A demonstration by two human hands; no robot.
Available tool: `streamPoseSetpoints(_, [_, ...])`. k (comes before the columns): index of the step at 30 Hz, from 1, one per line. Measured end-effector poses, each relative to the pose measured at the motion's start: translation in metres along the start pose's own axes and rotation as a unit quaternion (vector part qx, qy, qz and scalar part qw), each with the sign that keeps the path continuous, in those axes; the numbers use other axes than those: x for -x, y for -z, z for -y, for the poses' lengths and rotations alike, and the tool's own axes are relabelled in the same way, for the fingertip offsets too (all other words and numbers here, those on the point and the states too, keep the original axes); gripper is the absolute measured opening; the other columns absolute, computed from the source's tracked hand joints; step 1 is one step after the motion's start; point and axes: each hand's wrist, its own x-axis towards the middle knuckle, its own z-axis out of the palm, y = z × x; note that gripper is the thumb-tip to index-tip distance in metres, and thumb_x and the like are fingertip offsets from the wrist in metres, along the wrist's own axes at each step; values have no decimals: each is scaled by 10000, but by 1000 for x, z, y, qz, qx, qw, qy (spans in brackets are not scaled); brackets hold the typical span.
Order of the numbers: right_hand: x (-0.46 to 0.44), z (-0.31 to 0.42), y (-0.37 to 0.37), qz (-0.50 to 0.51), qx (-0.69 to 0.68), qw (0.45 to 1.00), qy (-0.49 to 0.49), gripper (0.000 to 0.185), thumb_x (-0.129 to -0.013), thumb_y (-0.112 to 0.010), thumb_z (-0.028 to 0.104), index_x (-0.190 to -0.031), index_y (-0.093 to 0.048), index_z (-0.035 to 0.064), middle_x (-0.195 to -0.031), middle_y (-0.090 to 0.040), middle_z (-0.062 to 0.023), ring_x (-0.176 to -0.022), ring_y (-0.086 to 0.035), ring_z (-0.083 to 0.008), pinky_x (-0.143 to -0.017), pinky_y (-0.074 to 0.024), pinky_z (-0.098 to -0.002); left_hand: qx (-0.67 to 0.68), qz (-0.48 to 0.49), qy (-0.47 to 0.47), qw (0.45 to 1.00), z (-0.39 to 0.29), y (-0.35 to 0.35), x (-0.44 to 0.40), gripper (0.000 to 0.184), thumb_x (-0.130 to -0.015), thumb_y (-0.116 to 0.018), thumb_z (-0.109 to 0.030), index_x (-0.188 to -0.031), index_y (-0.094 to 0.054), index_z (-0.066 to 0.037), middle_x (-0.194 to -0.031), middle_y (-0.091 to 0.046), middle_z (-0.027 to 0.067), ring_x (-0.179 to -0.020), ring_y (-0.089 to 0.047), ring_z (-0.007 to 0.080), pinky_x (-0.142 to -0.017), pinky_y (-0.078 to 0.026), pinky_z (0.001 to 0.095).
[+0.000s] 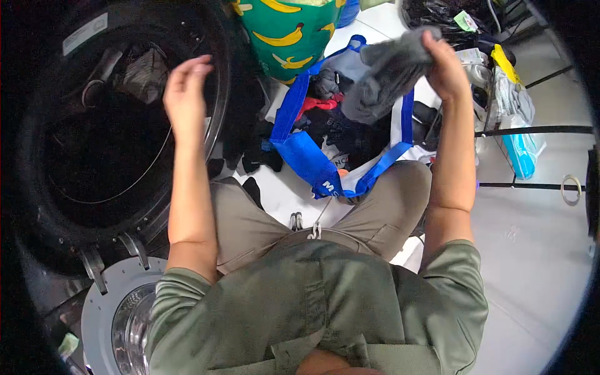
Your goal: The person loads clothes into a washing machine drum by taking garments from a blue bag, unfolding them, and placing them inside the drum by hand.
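My right hand (447, 67) is closed on a dark grey garment (390, 78), held up over a blue-rimmed bag (306, 159). Motion blur hides what kind of garment it is. Dark clothes, a grey bundle (328, 83) and a red piece (320, 103) lie inside the bag. On the other side, my left hand (186, 94) is raised by the rim of a washing machine's round opening (215, 81), fingers loosely bent and holding nothing. Some clothes (144, 76) show in the dark drum.
The machine's door (106, 312) hangs open at lower left. Behind the blue bag stands a green bag with bananas (281, 37). A rack at right holds a blue-and-white packet (520, 147) and a yellow item (506, 62). Dark clothes (262, 156) lie on the white floor.
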Motion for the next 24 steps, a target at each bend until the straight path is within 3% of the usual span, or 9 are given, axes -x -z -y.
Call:
streamPoseSetpoints(3, [-14,40,-46,17,52,998,-17,397,-870,-475,312,-1127,-469,10,-1041,-564,-118,-935,-548,-199,-798,-431,-320,5,205,66,977,-18,-44,29,350,-756,-620,-114,-1086,-535,-35,-1059,-565,59,-961,-526,157,-860,-397,283])
streamPoseSetpoints(6, [0,95,-133,130,-112,984,52,253,-892,-453,241,-993,-536,25,-894,-602,-74,-783,-572,-163,-708,-457,-294,-138,251,-42,957,1,-87,56,1021,-503,-815,-296,-1308,-254,-15,-1270,-410,144,-1102,-444,291,-972,-314,348])
streamPoseSetpoints(10, [-8,114,-167,286,-200,937,19,211,-885,-469,219,-970,-526,35,-908,-593,-65,-781,-575,-168,-701,-474,-319,90,114,19,989,11,-109,49,751,-692,-703,-251,-1274,-317,24,-1219,-466,126,-1108,-431,223,-975,-291,335])
streamPoseSetpoints(11, [-9,115,-168,311,-210,927,7,218,-880,-480,235,-973,-520,41,-916,-590,-64,-785,-574,-166,-696,-479,-323,329,74,118,934,-4,-102,38,509,-813,-565,-262,-1245,-395,-54,-1242,-448,101,-1124,-435,232,-963,-323,389])
streamPoseSetpoints(13, [2,109,-161,267,-139,954,3,240,-871,-490,262,-967,-522,44,-901,-595,-67,-789,-575,-170,-707,-479,-328,412,24,149,899,-4,-60,7,393,-863,-476,-260,-1186,-445,-38,-1206,-481,117,-1088,-465,258,-941,-358,406])
streamPoseSetpoints(18, [-30,-21,-64,137,221,958,-124,425,-803,-552,376,-1076,-527,51,-1006,-601,-70,-855,-584,-159,-706,-459,-310,248,-197,69,946,-44,91,-63,375,-860,-449,-228,-1160,-471,-5,-1193,-481,130,-1113,-433,264,-935,-366,415])
streamPoseSetpoints(20, [-40,-108,-18,49,469,867,-163,417,-761,-555,423,-992,-582,77,-956,-619,-68,-820,-590,-205,-714,-463,-353,204,-254,-11,945,-37,157,-75,398,-859,-440,-214,-1192,-439,3,-1201,-475,131,-1134,-414,282,-932,-363,440])
streamPoseSetpoints(21, [-48,-156,9,141,651,727,-167,396,-749,-541,401,-952,-619,71,-952,-620,-98,-808,-600,-252,-719,-465,-380,172,-299,-24,938,-29,180,-74,410,-858,-436,-207,-1208,-423,7,-1204,-471,131,-1145,-405,291,-931,-361,453])
streamPoseSetpoints(24, [11,-263,51,140,812,537,-179,304,-779,-465,243,-907,-645,34,-1086,-561,-161,-1163,-370,-386,-972,-268,-440,79,-399,43,913,0,206,-66,513,-794,-565,-242,-1239,-376,-69,-1160,-490,131,-1094,-442,287,-872,-346,482])
